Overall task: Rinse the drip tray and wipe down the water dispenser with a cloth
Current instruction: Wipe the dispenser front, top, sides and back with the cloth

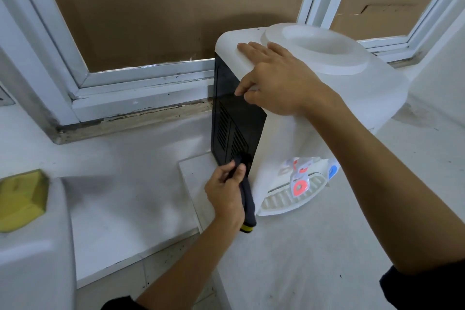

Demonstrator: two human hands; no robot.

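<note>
A white water dispenser point(352, 98) stands on a white counter, turned so its black vented side panel point(234, 121) faces me. My right hand point(274, 78) lies on the dispenser's top left edge, fingers spread over the top and thumb on the black panel. My left hand point(226, 191) grips a dark cloth point(247, 204) with a yellow edge and presses it against the bottom of the black panel. The white drip tray point(284, 200) sits in place at the dispenser's front, below the red tap point(299, 184) and the blue tap point(333, 170).
A yellow sponge point(21, 200) lies on the rim of a white basin point(37, 259) at the left. A white window frame point(141, 80) and sill run behind the counter. The counter's front edge point(141, 257) drops to a tiled floor below.
</note>
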